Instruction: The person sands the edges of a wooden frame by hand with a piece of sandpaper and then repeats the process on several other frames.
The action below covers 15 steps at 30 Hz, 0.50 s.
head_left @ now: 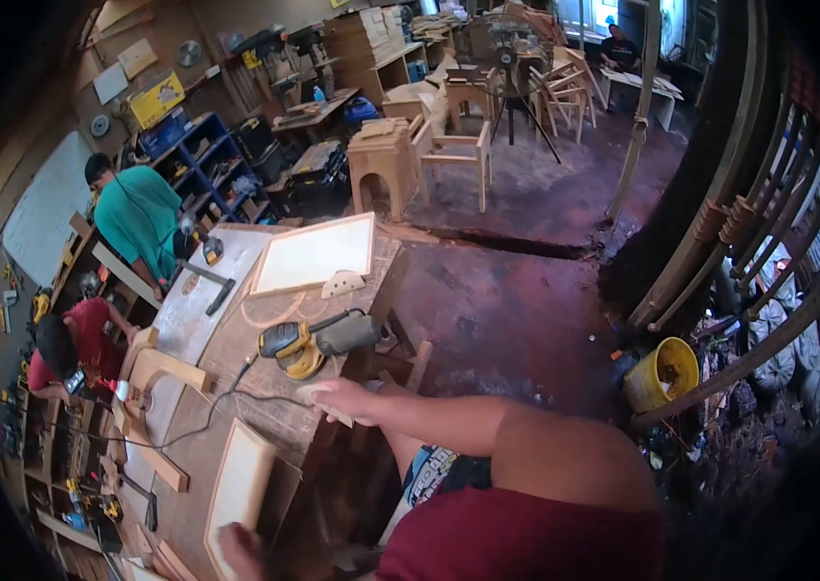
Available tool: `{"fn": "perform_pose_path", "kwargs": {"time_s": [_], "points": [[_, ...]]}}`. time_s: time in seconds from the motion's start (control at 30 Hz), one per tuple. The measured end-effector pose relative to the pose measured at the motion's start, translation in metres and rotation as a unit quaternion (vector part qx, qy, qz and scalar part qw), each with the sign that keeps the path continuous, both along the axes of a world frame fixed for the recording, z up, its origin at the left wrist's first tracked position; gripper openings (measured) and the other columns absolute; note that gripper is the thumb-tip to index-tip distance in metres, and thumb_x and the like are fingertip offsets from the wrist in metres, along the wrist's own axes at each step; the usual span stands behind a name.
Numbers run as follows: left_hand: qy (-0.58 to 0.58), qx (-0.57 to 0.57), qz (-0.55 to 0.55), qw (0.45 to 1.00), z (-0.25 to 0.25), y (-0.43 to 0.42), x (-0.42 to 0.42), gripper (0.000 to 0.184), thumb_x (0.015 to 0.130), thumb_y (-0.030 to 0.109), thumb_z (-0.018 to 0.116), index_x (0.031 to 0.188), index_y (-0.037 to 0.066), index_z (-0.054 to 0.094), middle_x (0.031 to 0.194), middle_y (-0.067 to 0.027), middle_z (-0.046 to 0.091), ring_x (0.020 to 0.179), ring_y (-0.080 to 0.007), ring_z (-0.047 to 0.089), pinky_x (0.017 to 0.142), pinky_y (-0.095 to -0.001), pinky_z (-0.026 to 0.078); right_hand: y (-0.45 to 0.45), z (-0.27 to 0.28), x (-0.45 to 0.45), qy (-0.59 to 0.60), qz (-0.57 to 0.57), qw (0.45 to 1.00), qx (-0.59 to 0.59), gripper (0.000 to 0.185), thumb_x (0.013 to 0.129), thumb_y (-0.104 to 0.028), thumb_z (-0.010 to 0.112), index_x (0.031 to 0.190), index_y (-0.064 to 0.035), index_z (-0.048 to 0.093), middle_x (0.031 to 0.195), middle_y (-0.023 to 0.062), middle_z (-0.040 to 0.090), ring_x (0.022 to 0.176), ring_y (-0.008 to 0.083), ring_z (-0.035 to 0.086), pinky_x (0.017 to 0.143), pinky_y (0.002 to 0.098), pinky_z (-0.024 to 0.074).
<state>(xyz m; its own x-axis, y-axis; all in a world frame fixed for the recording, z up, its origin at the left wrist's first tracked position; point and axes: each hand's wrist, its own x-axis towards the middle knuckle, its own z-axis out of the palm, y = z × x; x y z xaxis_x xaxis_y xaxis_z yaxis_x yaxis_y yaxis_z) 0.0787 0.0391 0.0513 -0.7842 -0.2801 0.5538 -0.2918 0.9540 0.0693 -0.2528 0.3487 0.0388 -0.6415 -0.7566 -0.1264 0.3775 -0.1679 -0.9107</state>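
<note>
My right hand (344, 400) is closed around a thin pale piece, perhaps sandpaper, at the table's edge. Just beyond it, a yellow and black sander (296, 347) with a grey dust canister rests on the wooden table (226, 363). At the bottom of the view, my left hand (241, 548) is blurred, beside or on a pale wood-framed panel (239, 479); its fingers are unclear. Farther off lie another framed panel (316, 254) and a perforated sanding disc (342, 284).
Two people, in green (137, 215) and red (91, 339), work across the table near a hammer (220, 295) and wooden parts (166, 368). Black cords cross the tabletop. Chairs (455, 160) stand behind; a yellow bucket (660, 375) is at right.
</note>
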Motion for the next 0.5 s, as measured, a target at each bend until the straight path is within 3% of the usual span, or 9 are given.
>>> {"fn": "perform_pose_path", "kwargs": {"time_s": [0.07, 0.1, 0.13, 0.17, 0.27, 0.33, 0.4, 0.43, 0.5], "points": [[-0.031, 0.038, 0.021, 0.999, 0.020, -0.059, 0.018, 0.014, 0.076, 0.006, 0.071, 0.088, 0.005, 0.065, 0.081, -0.0142, 0.059, 0.075, -0.0351, 0.059, 0.069, -0.0454, 0.048, 0.000, -0.001, 0.000, -0.025, -0.037, 0.999, -0.005, 0.038, 0.100, -0.018, 0.056, 0.135, -0.0052, 0.059, 0.117, 0.0053, 0.066, 0.092, 0.0135, 0.063, 0.063, 0.0276, 0.0545], [0.069, 0.078, 0.004, 0.995, -0.012, -0.124, 0.023, 0.017, 0.083, 0.008, 0.071, 0.098, 0.002, 0.066, 0.087, -0.0178, 0.061, 0.080, -0.0378, 0.060, 0.074, -0.0462, 0.050, -0.002, 0.003, 0.000, -0.036, -0.038, 0.999, -0.009, 0.037, 0.100, -0.017, 0.057, 0.135, -0.0054, 0.059, 0.116, 0.0058, 0.067, 0.090, 0.0139, 0.064, 0.060, 0.0274, 0.0560], [-0.093, 0.029, 0.050, 0.994, 0.090, -0.049, 0.004, 0.019, 0.089, 0.011, 0.068, 0.104, 0.000, 0.065, 0.093, -0.0209, 0.061, 0.086, -0.0405, 0.060, 0.079, -0.0469, 0.050, -0.007, 0.010, 0.005, -0.066, -0.048, 0.997, -0.010, 0.036, 0.101, -0.016, 0.055, 0.135, -0.0056, 0.058, 0.114, 0.0067, 0.068, 0.089, 0.0145, 0.064, 0.060, 0.0278, 0.0572], [-0.037, -0.024, 0.005, 0.999, 0.104, -0.051, 0.004, 0.019, 0.091, 0.010, 0.067, 0.105, -0.001, 0.063, 0.097, -0.0218, 0.060, 0.088, -0.0413, 0.059, 0.079, -0.0473, 0.049, -0.019, -0.003, 0.003, -0.084, -0.016, 0.996, -0.011, 0.035, 0.102, -0.014, 0.052, 0.135, -0.0060, 0.057, 0.114, 0.0071, 0.068, 0.091, 0.0150, 0.065, 0.061, 0.0281, 0.0576], [-0.104, 0.063, 0.042, 0.992, 0.159, -0.052, -0.023, 0.021, 0.089, 0.017, 0.072, 0.101, 0.001, 0.065, 0.087, -0.0196, 0.062, 0.086, -0.0401, 0.060, 0.078, -0.0461, 0.048, -0.052, 0.006, 0.012, -0.032, -0.003, 0.998, -0.059, 0.038, 0.104, -0.016, 0.048, 0.141, -0.0061, 0.052, 0.128, 0.0071, 0.065, 0.106, 0.0172, 0.063, 0.078, 0.0330, 0.0555], [-0.087, 0.122, 0.068, 0.986, 0.172, -0.049, -0.033, 0.028, 0.088, 0.021, 0.074, 0.107, 0.002, 0.066, 0.100, -0.0184, 0.068, 0.092, -0.0369, 0.065, 0.081, -0.0419, 0.052, -0.076, 0.014, 0.017, 0.021, -0.008, 0.999, -0.029, 0.041, 0.105, -0.017, 0.048, 0.145, -0.0060, 0.049, 0.136, 0.0070, 0.061, 0.115, 0.0166, 0.060, 0.085, 0.0323, 0.0534], [-0.109, 0.100, 0.086, 0.985, 0.162, -0.066, -0.037, 0.031, 0.088, 0.028, 0.074, 0.105, 0.003, 0.066, 0.095, -0.0175, 0.067, 0.089, -0.0367, 0.065, 0.078, -0.0428, 0.051, -0.103, 0.017, 0.020, 0.100, -0.028, 0.994, -0.038, 0.037, 0.103, -0.018, 0.052, 0.138, -0.0065, 0.056, 0.116, 0.0031, 0.066, 0.094, 0.0090, 0.061, 0.072, 0.0244, 0.0488], [-0.114, 0.106, 0.109, 0.982, 0.165, -0.058, -0.039, 0.033, 0.088, 0.031, 0.074, 0.103, 0.003, 0.065, 0.092, -0.0176, 0.067, 0.087, -0.0370, 0.064, 0.077, -0.0436, 0.051, -0.110, 0.028, 0.021, 0.138, -0.013, 0.990, 0.006, 0.041, 0.103, -0.017, 0.050, 0.142, -0.0045, 0.052, 0.131, 0.0104, 0.063, 0.114, 0.0166, 0.061, 0.088, 0.0293, 0.0507], [-0.112, 0.098, 0.121, 0.982, 0.168, -0.041, -0.052, 0.035, 0.087, 0.035, 0.074, 0.098, 0.004, 0.064, 0.087, -0.0179, 0.066, 0.082, -0.0380, 0.063, 0.074, -0.0451, 0.050, -0.136, 0.020, 0.016, 0.231, -0.018, 0.973, -0.018, 0.043, 0.104, -0.016, 0.048, 0.145, -0.0039, 0.049, 0.138, 0.0146, 0.059, 0.125, 0.0207, 0.056, 0.099, 0.0317, 0.0455]]}}
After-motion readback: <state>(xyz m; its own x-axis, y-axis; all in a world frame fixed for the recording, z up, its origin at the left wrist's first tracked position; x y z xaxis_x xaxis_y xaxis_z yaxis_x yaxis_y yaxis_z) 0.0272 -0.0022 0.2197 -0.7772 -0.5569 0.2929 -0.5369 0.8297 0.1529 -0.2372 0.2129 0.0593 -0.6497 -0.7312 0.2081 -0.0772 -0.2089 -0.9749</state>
